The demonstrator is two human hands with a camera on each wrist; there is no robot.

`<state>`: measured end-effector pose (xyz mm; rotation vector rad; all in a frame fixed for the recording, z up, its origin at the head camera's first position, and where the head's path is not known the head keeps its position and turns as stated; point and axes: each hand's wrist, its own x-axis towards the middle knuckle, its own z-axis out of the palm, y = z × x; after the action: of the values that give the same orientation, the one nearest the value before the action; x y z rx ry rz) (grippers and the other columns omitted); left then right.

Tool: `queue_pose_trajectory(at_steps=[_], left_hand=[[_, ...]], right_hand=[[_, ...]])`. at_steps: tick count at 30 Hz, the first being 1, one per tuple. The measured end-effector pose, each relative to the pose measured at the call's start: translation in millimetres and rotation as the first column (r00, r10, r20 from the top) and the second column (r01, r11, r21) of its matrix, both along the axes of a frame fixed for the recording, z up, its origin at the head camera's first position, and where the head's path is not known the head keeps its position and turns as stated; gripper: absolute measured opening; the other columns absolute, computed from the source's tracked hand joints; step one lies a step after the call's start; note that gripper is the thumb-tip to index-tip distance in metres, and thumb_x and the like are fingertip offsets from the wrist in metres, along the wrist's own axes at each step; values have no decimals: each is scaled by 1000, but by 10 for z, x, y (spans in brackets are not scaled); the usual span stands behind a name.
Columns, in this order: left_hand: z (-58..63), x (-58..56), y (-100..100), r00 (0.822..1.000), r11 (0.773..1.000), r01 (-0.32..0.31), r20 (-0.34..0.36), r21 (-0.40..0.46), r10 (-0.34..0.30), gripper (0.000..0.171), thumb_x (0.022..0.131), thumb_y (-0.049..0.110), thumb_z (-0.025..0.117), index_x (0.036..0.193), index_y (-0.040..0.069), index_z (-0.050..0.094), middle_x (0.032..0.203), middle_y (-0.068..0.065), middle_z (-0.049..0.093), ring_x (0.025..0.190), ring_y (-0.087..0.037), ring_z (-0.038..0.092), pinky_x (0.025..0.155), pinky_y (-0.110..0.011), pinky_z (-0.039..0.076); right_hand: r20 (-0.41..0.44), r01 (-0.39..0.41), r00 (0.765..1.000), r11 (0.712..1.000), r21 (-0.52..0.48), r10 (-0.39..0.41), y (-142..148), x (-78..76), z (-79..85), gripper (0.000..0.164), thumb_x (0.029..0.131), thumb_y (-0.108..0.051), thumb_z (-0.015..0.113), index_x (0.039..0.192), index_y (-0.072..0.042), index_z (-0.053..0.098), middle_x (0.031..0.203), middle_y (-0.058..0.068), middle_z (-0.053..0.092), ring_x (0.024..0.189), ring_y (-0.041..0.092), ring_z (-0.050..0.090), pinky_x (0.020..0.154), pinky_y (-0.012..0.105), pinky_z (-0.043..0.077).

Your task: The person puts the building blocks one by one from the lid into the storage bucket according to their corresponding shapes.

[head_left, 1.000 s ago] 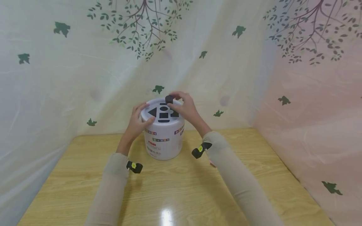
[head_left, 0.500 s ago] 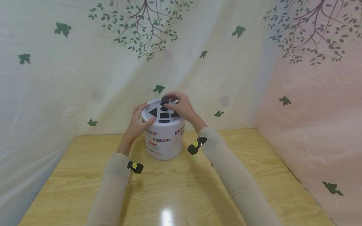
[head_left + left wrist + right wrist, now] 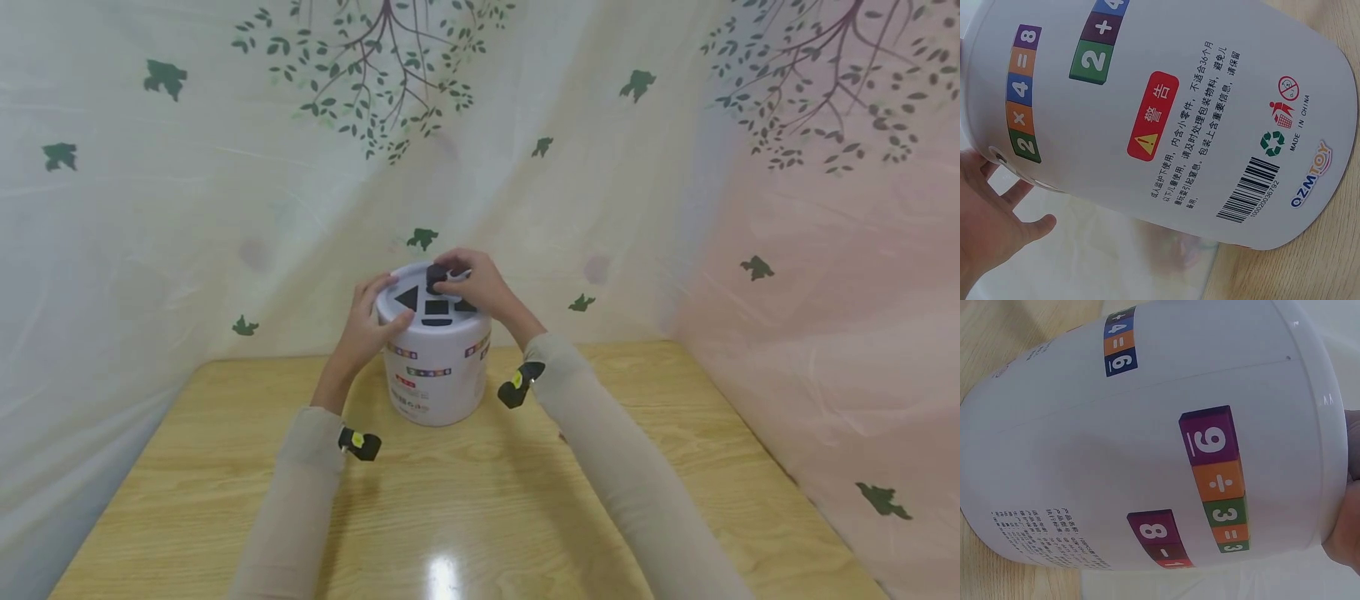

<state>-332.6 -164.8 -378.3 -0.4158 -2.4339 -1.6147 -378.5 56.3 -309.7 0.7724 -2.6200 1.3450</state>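
Note:
A white shape-sorter bucket [image 3: 435, 375] stands upright on the table, with dark triangular, square and narrow slot-like openings in its lid. My left hand [image 3: 365, 325] holds the lid's left edge, its thumb at the front and fingers farther back. Between thumb and fingers, my right hand [image 3: 477, 285] pinches a dark, round-looking block [image 3: 434, 276]. This block overlaps the round opening at the lid's middle, hiding it. From the left wrist, the left hand [image 3: 997, 225] shows beside the printed bucket wall. Only part of the right hand [image 3: 1344, 531] appears past the rim in the right wrist view.
The bucket is near the back of a wooden table [image 3: 420, 517]. Behind it hangs a pale curtain [image 3: 315, 192] printed with branches and green leaf shapes. A small reddish thing [image 3: 562, 436] peeks out beside the right sleeve.
My right hand has moved left across the lid with the dark block, then lowered it over the middle opening. The left hand and the bucket have stayed in place.

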Motion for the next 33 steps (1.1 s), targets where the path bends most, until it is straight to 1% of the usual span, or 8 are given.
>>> queue_pose_trajectory(at_steps=[4, 12, 19, 28, 33], left_hand=[[12, -18, -1, 1000, 1000, 9, 8, 7, -9, 76, 97, 24, 65, 161, 13, 27, 167, -14, 14, 153, -39, 22, 123, -62, 27], [-16, -23, -2, 1000, 1000, 16, -19, 23, -16, 75, 96, 32, 68, 160, 22, 30, 167, -8, 16, 153, -35, 22, 123, -62, 28], [-9, -3, 1, 999, 999, 24, -32, 40, -23, 74, 94, 33, 68, 158, 19, 35, 167, -9, 16, 153, -36, 22, 124, -61, 27], [-21, 4, -5, 999, 998, 28, -35, 47, -26, 75, 94, 32, 68, 159, 19, 33, 167, -8, 16, 153, -35, 22, 124, -62, 26], [-1, 20, 3, 999, 998, 32, -16, 49, -31, 76, 95, 30, 67, 160, 18, 30, 168, -8, 13, 154, -35, 19, 124, -62, 26]], right_hand=[[1, 13, 1000, 1000, 4, -13, -3, -5, -2, 42, 91, -16, 75, 132, -10, 64, 127, 9, 66, 119, 26, 61, 102, 40, 55], [-4, 26, 1000, 1000, 17, -26, 0, -9, -24, 42, 91, -16, 76, 131, -10, 65, 128, 10, 67, 121, 28, 61, 104, 41, 54], [-6, 18, 1000, 1000, 11, -18, 4, 22, -8, 43, 91, -15, 75, 132, -7, 64, 130, 11, 66, 122, 27, 61, 106, 41, 53], [-13, 17, 1000, 1000, 22, -17, 0, 16, -24, 43, 91, -16, 75, 131, -7, 64, 129, 10, 67, 120, 26, 61, 106, 40, 54], [-11, 18, 1000, 1000, 9, -18, 2, 35, -21, 43, 92, -17, 75, 132, -8, 63, 127, 10, 67, 120, 25, 61, 104, 39, 55]])
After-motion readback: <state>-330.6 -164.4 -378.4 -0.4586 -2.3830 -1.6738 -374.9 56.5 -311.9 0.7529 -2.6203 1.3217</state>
